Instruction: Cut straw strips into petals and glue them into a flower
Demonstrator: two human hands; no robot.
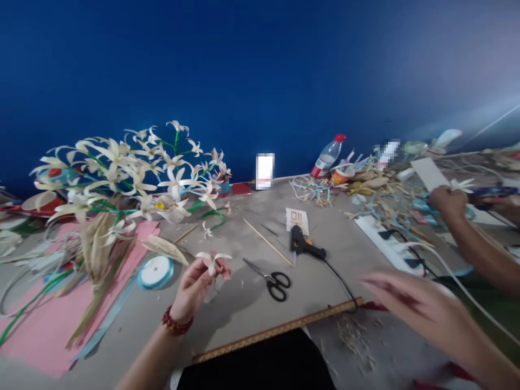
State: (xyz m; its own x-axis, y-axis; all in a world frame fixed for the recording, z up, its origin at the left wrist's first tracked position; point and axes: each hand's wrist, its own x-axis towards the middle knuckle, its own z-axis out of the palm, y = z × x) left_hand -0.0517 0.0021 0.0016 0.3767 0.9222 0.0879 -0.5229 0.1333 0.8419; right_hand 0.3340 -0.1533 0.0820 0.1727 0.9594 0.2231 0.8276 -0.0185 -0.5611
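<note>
- The golden patterned trim (pixel 284 329) edges the grey table (pixel 239 314) on the near side of the scissors.
- Right hand (pixel 414 303): to the right of the scissors and a little nearer, above the table's near edge. It is blurred; its fingers reach out straight toward them, but I cannot tell whether they press against one another.
- Left hand (pixel 197 284): left of the scissors, a beaded bracelet (pixel 177 323) at the wrist. Thumb and fingertips pinch a small white flower (pixel 212 261) from below, its petals curling outward above them.
- Pink paper (pixel 44 341) spreads well to the left of the scissors.
- The scissors (pixel 268 278) lie flat, black handles toward the right.
- Blue ribbon spool (pixel 155 272): left of the scissors, beyond the left wrist.
- Black glue gun (pixel 309 248): just beyond the scissors, to their right, its cord running toward the trim.
- Thin wooden stick (pixel 268 242): just beyond the scissors, slanting.
- White power strip (pixel 376 238): beyond the scissors, well to the right.
- A co-worker's hand (pixel 450 201): farther off on that side.
- White flowers on green stems (pixel 134 173): a large cluster beyond the scissors, to the left.
- Red-capped bottle (pixel 327 157): far beyond the scissors, rightward, leaning.
</note>
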